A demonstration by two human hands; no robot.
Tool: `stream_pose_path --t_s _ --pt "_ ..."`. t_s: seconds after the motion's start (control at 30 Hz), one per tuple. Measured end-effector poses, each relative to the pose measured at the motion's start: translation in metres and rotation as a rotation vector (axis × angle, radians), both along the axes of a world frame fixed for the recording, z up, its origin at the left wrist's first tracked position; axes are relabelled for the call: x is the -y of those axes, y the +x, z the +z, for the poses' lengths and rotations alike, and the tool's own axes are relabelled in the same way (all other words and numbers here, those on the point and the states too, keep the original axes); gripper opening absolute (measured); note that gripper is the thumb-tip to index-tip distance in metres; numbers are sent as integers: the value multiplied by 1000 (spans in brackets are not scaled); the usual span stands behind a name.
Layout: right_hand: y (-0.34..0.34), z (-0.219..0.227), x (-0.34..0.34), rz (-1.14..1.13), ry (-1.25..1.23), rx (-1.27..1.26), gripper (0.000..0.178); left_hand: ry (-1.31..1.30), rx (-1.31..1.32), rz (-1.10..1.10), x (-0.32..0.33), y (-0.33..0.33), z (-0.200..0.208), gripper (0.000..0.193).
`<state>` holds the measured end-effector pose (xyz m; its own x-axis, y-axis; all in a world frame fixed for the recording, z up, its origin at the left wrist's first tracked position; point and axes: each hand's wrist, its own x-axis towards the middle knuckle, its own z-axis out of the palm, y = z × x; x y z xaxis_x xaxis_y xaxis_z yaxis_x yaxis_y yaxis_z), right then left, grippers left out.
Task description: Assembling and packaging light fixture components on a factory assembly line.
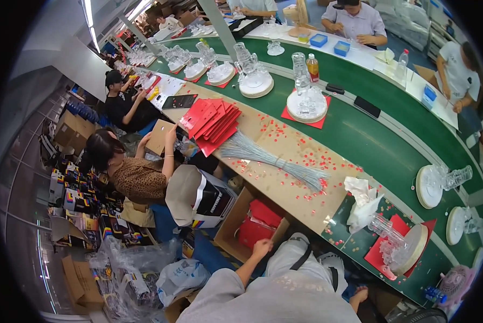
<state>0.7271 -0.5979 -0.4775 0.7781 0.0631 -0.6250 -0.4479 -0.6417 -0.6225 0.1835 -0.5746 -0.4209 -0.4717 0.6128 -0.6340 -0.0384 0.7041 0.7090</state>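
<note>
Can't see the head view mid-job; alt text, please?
The wearer's left hand is beside an open cardboard box with red contents, the right hand at lower right. On the bench lie red cards and a bundle of silvery wires; clear tubular pieces on round bases line a green conveyor.

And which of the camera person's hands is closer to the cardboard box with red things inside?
Left. The left hand is by the cardboard box; the right hand is farther off, beyond the legs.
</note>
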Motion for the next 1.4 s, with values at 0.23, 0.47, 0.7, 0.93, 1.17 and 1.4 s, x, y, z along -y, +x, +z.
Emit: stream_pose_path --t_s 0.23,0.47,0.7,0.93,1.17,1.4 --pt "-92 11 21 1106 62 -148 30 -443 147 -8 90 -54 -15 19" --pt "-126 -11 7 1211 -23 -126 31 -273 245 24 47 -69 -20 26" --pt "-150 -38 -24 1510 -323 160 37 -27 345 17 -29 -87 8 30" --pt "-188 95 -90 998 -154 -41 37 -11 821 -23 33 -110 -106 50" --pt "-170 89 -105 383 253 -605 37 -87 641 -119 -34 -121 -121 49" --pt "-139 24 -100 351 221 -781 31 -185 491 -218 -139 -72 -67 47"
